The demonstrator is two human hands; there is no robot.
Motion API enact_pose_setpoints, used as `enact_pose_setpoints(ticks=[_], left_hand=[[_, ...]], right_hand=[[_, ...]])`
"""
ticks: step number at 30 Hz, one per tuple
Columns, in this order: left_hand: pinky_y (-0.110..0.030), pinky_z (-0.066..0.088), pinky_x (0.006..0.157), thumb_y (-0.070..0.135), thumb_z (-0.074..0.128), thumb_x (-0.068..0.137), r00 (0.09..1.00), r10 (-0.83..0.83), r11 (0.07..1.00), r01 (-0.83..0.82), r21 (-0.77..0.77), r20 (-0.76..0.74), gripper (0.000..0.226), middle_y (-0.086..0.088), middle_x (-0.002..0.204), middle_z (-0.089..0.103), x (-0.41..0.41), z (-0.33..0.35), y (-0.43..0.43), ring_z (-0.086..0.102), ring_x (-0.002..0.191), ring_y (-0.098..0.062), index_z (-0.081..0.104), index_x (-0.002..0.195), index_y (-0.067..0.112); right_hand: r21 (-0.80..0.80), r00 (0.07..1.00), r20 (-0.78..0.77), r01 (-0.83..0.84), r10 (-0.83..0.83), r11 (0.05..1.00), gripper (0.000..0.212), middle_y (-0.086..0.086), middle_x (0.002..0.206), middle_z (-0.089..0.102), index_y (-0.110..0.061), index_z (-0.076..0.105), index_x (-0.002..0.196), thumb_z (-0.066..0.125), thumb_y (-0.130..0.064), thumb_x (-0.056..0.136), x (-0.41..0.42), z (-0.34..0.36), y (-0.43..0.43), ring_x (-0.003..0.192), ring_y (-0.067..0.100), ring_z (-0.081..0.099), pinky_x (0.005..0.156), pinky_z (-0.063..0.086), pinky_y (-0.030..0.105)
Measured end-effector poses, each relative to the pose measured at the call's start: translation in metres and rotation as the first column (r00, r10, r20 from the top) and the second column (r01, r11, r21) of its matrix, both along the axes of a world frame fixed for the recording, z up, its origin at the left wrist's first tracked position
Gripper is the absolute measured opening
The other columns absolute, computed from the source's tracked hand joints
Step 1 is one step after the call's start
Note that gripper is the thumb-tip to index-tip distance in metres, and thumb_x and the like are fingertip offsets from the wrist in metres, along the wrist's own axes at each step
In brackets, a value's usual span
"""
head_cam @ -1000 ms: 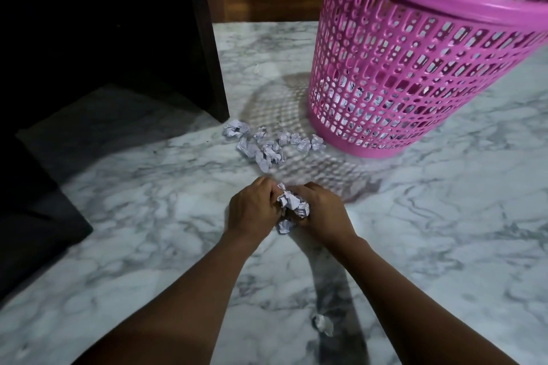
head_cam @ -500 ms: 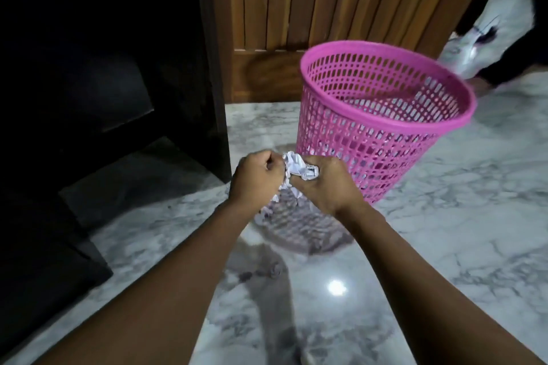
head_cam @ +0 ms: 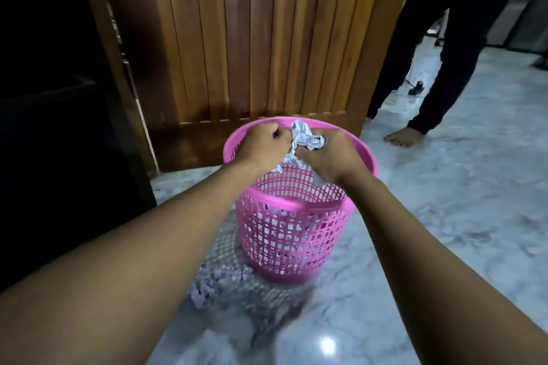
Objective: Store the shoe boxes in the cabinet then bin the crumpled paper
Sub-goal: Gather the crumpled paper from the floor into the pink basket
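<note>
Both hands are held above the open mouth of the pink lattice basket [head_cam: 292, 241], which stands on the marble floor [head_cam: 450, 216] before a slatted wooden door [head_cam: 252, 38]. A wad of crumpled paper [head_cam: 301, 135] is clamped between the left hand [head_cam: 259, 144] and the right hand [head_cam: 324, 157], the fingers of each curled tightly around it. Further crumpled pieces [head_cam: 212, 286], blurred, are seen on the floor just beside the basket's base. A dark cabinet [head_cam: 59, 127] occupies the left edge; a second person's legs [head_cam: 444, 47] are visible at upper right.
</note>
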State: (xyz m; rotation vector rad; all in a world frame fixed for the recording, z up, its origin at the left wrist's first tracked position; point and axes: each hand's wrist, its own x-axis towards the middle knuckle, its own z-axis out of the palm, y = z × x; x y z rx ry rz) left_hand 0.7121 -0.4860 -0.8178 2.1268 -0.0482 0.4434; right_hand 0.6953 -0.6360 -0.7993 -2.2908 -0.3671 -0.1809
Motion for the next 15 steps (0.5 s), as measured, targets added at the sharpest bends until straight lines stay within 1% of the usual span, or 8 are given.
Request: enact_pose_setpoints(ticks=[2, 3, 5, 6, 8, 10, 13, 15], left_hand=[[-0.026, 0.026, 0.047, 0.016, 0.045, 0.097, 0.994, -0.042, 0.997, 0.048, 0.053, -0.098, 0.042, 0.002, 0.049, 0.041, 0.014, -0.011, -0.007, 0.038, 0.046, -0.012, 0.039, 0.056, 0.018], [-0.025, 0.028, 0.046, 0.014, 0.045, 0.097, 0.986, -0.060, 0.991, 0.078, 0.112, -0.154, 0.038, 0.002, 0.054, 0.044, 0.018, -0.016, -0.007, 0.041, 0.048, -0.012, 0.043, 0.060, 0.019], [-0.024, 0.035, 0.046, 0.011, 0.047, 0.097, 0.960, -0.088, 0.965, 0.148, 0.215, -0.266, 0.028, 0.000, 0.066, 0.054, 0.023, -0.024, -0.002, 0.050, 0.053, -0.013, 0.053, 0.071, 0.021], [-0.025, 0.040, 0.048, 0.011, 0.048, 0.097, 0.949, -0.096, 0.956, 0.172, 0.238, -0.301, 0.022, -0.002, 0.072, 0.059, 0.024, -0.026, 0.003, 0.054, 0.057, -0.015, 0.059, 0.078, 0.016], [-0.027, 0.050, 0.063, 0.011, 0.049, 0.096, 0.947, -0.091, 0.947, 0.178, 0.268, -0.309, 0.019, 0.000, 0.087, 0.064, 0.021, -0.028, 0.013, 0.062, 0.073, -0.017, 0.065, 0.086, 0.015], [-0.027, 0.051, 0.077, 0.012, 0.051, 0.095, 0.952, -0.070, 0.938, 0.165, 0.304, -0.300, 0.020, 0.005, 0.095, 0.065, 0.014, -0.029, 0.025, 0.064, 0.088, -0.016, 0.069, 0.089, 0.021], [-0.031, 0.054, 0.084, 0.019, 0.053, 0.091, 0.960, -0.070, 0.914, 0.171, 0.368, -0.271, 0.023, 0.010, 0.091, 0.070, -0.003, -0.033, 0.045, 0.066, 0.092, -0.015, 0.067, 0.075, 0.027], [-0.037, 0.055, 0.086, 0.028, 0.054, 0.088, 0.968, -0.055, 0.904, 0.152, 0.399, -0.244, 0.019, 0.010, 0.094, 0.072, -0.023, -0.036, 0.057, 0.067, 0.092, -0.018, 0.071, 0.079, 0.027]], right_hand=[[-0.020, 0.998, -0.063, 0.026, -0.028, 0.999, 0.023, 0.006, 0.100, 0.076, -0.019, 0.072, 0.113, 0.070, -0.024, 0.090, 0.013, -0.011, -0.008, 0.085, 0.023, 0.071, 0.081, 0.058, 0.041], [-0.036, 0.993, -0.111, 0.037, -0.041, 0.999, 0.034, 0.006, 0.109, 0.074, -0.021, 0.067, 0.124, 0.071, -0.025, 0.090, 0.019, -0.017, -0.011, 0.092, 0.025, 0.071, 0.088, 0.057, 0.043], [-0.092, 0.979, -0.196, 0.038, -0.056, 0.995, 0.055, 0.008, 0.124, 0.067, -0.026, 0.054, 0.139, 0.074, -0.027, 0.088, 0.024, -0.026, -0.014, 0.102, 0.026, 0.068, 0.096, 0.054, 0.046], [-0.136, 0.976, -0.208, 0.033, -0.061, 0.990, 0.062, 0.009, 0.131, 0.063, -0.027, 0.049, 0.143, 0.075, -0.028, 0.086, 0.025, -0.029, -0.015, 0.106, 0.026, 0.066, 0.098, 0.052, 0.046], [-0.217, 0.978, -0.195, 0.032, -0.076, 0.976, 0.072, 0.010, 0.143, 0.055, -0.030, 0.043, 0.148, 0.077, -0.028, 0.085, 0.022, -0.033, -0.014, 0.117, 0.028, 0.060, 0.104, 0.048, 0.044], [-0.261, 0.975, -0.202, 0.038, -0.093, 0.965, 0.071, 0.008, 0.143, 0.054, -0.031, 0.043, 0.147, 0.077, -0.029, 0.085, 0.015, -0.034, -0.010, 0.117, 0.028, 0.059, 0.103, 0.047, 0.043], [-0.326, 0.976, -0.186, 0.049, -0.115, 0.944, 0.061, 0.004, 0.136, 0.061, -0.033, 0.050, 0.141, 0.073, -0.042, 0.085, 0.002, -0.037, 0.001, 0.114, 0.026, 0.062, 0.102, 0.049, 0.045], [-0.333, 0.984, -0.132, 0.070, -0.120, 0.940, 0.052, 0.000, 0.130, 0.065, -0.032, 0.058, 0.134, 0.067, -0.050, 0.087, -0.013, -0.042, 0.010, 0.113, 0.024, 0.064, 0.102, 0.049, 0.043]])
